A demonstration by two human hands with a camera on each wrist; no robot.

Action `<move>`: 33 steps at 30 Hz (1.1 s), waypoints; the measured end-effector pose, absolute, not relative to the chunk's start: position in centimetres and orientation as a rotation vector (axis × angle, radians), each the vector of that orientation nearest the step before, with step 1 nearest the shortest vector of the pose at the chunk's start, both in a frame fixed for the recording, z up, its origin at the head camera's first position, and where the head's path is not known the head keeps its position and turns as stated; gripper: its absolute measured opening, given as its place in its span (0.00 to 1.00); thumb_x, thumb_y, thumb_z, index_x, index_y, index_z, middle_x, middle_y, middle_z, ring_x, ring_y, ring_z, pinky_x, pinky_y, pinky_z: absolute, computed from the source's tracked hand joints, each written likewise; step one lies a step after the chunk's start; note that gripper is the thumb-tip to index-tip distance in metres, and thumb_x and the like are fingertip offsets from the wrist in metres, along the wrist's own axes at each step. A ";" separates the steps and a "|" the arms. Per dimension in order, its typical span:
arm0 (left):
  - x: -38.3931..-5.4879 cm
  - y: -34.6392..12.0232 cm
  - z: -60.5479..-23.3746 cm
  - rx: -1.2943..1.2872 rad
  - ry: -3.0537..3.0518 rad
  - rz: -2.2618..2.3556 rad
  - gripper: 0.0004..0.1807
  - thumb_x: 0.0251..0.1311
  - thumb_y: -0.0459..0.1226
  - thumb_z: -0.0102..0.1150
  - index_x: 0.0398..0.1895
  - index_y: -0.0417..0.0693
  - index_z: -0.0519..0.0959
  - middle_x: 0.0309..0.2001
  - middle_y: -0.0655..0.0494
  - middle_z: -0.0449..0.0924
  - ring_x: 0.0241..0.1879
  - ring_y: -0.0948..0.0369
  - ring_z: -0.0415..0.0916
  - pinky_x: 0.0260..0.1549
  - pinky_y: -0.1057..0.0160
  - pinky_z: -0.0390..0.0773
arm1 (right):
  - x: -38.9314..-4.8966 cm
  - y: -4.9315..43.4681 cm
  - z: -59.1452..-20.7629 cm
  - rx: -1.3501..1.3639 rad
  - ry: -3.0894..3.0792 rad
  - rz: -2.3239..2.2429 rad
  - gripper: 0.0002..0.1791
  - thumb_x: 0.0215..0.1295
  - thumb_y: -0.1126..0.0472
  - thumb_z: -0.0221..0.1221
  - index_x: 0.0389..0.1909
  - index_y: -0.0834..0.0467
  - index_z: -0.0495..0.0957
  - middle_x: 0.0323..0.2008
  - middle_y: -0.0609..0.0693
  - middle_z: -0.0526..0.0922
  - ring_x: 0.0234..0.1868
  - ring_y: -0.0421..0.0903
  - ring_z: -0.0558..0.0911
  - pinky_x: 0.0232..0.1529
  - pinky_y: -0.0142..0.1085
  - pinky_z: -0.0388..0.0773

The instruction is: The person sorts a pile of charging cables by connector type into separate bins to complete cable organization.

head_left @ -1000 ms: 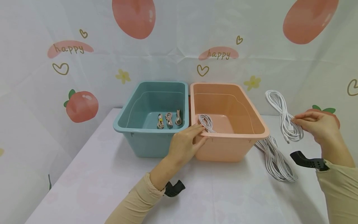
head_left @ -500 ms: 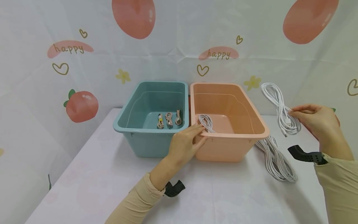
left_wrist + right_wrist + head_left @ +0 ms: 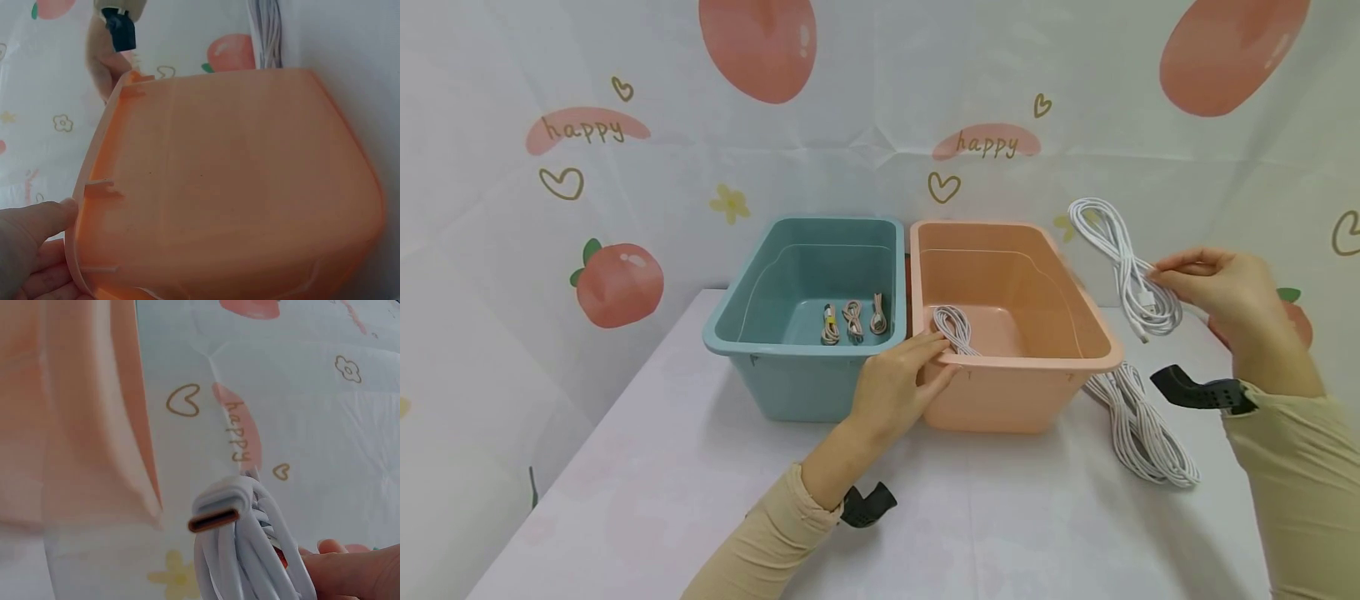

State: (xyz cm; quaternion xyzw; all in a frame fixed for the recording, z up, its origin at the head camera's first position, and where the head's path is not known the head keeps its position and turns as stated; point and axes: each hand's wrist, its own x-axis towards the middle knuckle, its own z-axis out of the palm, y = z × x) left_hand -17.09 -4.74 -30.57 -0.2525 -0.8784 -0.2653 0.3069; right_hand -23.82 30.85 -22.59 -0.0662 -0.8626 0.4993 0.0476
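Note:
My right hand (image 3: 1228,300) pinches a coiled white charging cable (image 3: 1123,267) in the air, right of the orange bin (image 3: 1030,396). In the right wrist view a connector end (image 3: 215,512) of this cable points toward the camera. The left hand (image 3: 898,383) grips the orange bin's near rim by its left corner, thumb outside and fingers over the inner side. Another white cable coil (image 3: 953,327) shows inside that bin beside the left fingers. In the left wrist view, the thumb (image 3: 53,215) lies against the rim.
A teal bin (image 3: 820,383) stands left of the orange one, with a few small bundled beige cables (image 3: 852,321) in it. Right of the orange bin, a larger pile of white cable coils (image 3: 1142,429) lies on the table (image 3: 880,542). A printed cloth hangs behind.
My right hand has lifted and moved left toward the orange bin, carrying the cable coil. The left hand stays on the rim.

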 end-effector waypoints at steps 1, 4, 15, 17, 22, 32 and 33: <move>-17.1 -4.7 -30.5 -0.669 -2.322 -0.700 0.16 0.54 0.44 0.64 0.45 0.47 0.83 0.47 0.55 0.84 0.51 0.60 0.81 0.46 0.61 0.81 | -24.0 30.6 -22.5 -0.170 -2.624 1.514 0.04 0.53 0.46 0.65 0.30 0.32 0.81 0.22 0.19 0.79 0.31 0.21 0.74 0.51 0.23 0.72; -17.1 -4.8 -30.5 -0.670 -2.321 -0.701 0.16 0.54 0.44 0.64 0.45 0.47 0.83 0.47 0.56 0.84 0.51 0.60 0.81 0.46 0.61 0.81 | -24.3 29.7 -22.0 -0.113 -2.616 1.475 0.04 0.54 0.49 0.65 0.26 0.33 0.81 0.21 0.20 0.80 0.29 0.22 0.75 0.30 0.16 0.69; -17.0 -4.8 -30.4 -0.677 -2.313 -0.693 0.17 0.54 0.44 0.64 0.45 0.46 0.83 0.46 0.55 0.84 0.50 0.60 0.81 0.47 0.61 0.81 | -25.7 26.4 -20.8 0.005 -2.644 1.380 0.08 0.55 0.51 0.65 0.22 0.32 0.80 0.18 0.20 0.78 0.27 0.22 0.75 0.26 0.18 0.70; -17.0 -4.8 -30.4 -0.677 -2.310 -0.694 0.16 0.54 0.44 0.64 0.45 0.46 0.83 0.46 0.55 0.84 0.50 0.60 0.81 0.46 0.61 0.81 | -26.0 25.8 -20.7 0.041 -2.637 1.417 0.06 0.56 0.53 0.65 0.25 0.36 0.81 0.18 0.21 0.79 0.28 0.22 0.76 0.27 0.18 0.71; -17.0 -4.8 -30.4 -0.676 -2.308 -0.696 0.17 0.54 0.44 0.64 0.44 0.46 0.83 0.47 0.55 0.84 0.51 0.60 0.81 0.46 0.61 0.81 | -26.9 24.3 -20.6 0.105 -2.621 1.492 0.04 0.55 0.56 0.65 0.27 0.42 0.83 0.19 0.24 0.80 0.30 0.23 0.77 0.30 0.18 0.73; -17.1 -4.7 -30.6 -0.680 -2.313 -0.713 0.16 0.55 0.43 0.63 0.45 0.46 0.83 0.47 0.54 0.84 0.51 0.59 0.80 0.46 0.60 0.81 | -28.5 22.0 -20.9 0.117 -2.686 1.450 0.02 0.55 0.55 0.65 0.28 0.44 0.82 0.20 0.26 0.80 0.28 0.24 0.77 0.30 0.19 0.75; -17.2 -4.7 -30.6 -0.680 -2.314 -0.713 0.16 0.55 0.43 0.63 0.45 0.46 0.83 0.47 0.53 0.84 0.51 0.59 0.80 0.46 0.60 0.81 | -28.7 21.8 -20.9 0.108 -2.696 1.450 0.02 0.55 0.55 0.65 0.27 0.43 0.82 0.20 0.26 0.80 0.28 0.24 0.77 0.30 0.19 0.74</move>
